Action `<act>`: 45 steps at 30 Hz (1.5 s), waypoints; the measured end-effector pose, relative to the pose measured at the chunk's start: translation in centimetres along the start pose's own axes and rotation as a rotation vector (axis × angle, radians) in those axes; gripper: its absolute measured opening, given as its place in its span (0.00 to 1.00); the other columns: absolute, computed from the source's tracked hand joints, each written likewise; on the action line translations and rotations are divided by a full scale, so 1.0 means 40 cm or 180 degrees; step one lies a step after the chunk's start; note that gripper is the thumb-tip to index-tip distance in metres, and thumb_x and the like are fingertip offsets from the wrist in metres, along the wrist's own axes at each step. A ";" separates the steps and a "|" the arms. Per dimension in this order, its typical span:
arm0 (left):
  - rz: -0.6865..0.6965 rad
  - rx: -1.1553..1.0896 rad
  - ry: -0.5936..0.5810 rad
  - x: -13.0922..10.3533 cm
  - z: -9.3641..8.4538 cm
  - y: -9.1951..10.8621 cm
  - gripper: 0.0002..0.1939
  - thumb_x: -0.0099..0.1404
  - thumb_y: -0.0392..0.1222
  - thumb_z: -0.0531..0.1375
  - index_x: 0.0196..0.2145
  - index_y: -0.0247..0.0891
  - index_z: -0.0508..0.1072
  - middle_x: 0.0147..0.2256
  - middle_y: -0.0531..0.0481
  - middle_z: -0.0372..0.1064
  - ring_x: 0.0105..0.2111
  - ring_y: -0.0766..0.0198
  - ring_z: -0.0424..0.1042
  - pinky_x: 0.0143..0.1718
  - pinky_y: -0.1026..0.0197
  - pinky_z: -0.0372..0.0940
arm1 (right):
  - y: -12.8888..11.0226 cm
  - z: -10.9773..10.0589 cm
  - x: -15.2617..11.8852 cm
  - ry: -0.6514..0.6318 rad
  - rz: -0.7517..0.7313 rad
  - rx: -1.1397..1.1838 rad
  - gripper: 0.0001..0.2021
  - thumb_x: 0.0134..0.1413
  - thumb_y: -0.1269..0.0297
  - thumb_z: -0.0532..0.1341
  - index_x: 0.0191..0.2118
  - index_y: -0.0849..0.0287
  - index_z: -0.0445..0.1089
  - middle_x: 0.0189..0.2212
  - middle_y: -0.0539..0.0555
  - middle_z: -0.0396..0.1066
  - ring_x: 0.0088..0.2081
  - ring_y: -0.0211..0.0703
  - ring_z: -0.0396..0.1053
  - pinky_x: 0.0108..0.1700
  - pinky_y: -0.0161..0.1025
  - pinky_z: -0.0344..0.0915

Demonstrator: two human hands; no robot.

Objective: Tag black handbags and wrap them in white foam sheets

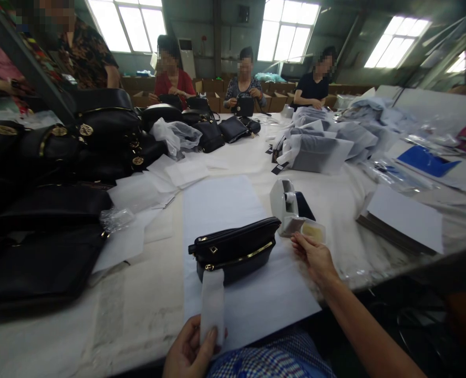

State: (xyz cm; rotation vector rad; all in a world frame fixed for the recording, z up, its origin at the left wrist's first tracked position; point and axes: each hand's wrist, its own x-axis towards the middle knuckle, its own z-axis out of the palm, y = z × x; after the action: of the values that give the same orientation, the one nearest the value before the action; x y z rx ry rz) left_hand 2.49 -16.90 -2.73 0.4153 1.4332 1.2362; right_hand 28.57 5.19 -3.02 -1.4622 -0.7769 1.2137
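Observation:
My left hand (195, 341) pinches a folded strip of white paper (213, 302) between thumb and fingers. Its upper end reaches the gold zipper pull of a small black bag (236, 247), which lies on a large white paper sheet (225, 199). The bag has gold zippers and a small diamond-shaped stud. Beyond its right end stands a white tape dispenser (283, 202), with a clear dish holding a yellowish pad (312, 231) beside it. My right hand (315, 257) is at the near side of the dispenser, fingertips closed together; what they hold, if anything, is too small to see.
Black bags (39, 226) pile up at left, beside loose white paper sheets (146, 184). Tissue-wrapped bags (315, 149) stand at back right. A stack of white sheets (404, 218) lies near the right edge. Several people work across the table, one holding a black bag (245, 105).

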 end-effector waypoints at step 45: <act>-0.0098 -0.0300 -0.0714 -0.043 -0.013 0.014 0.39 0.59 0.50 0.67 0.59 0.31 0.53 0.30 0.45 0.77 0.31 0.60 0.77 0.33 0.63 0.69 | 0.056 0.206 -0.408 -0.2996 -0.0721 -0.1840 0.14 0.51 0.73 0.58 0.41 0.59 0.77 0.31 0.51 0.78 0.33 0.46 0.73 0.35 0.36 0.68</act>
State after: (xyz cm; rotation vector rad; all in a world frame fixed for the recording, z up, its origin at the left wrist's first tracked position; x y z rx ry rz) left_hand 2.33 -18.33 -1.49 0.4510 1.1823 1.1877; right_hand 15.87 -7.85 -0.19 -1.1199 -2.0017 1.5677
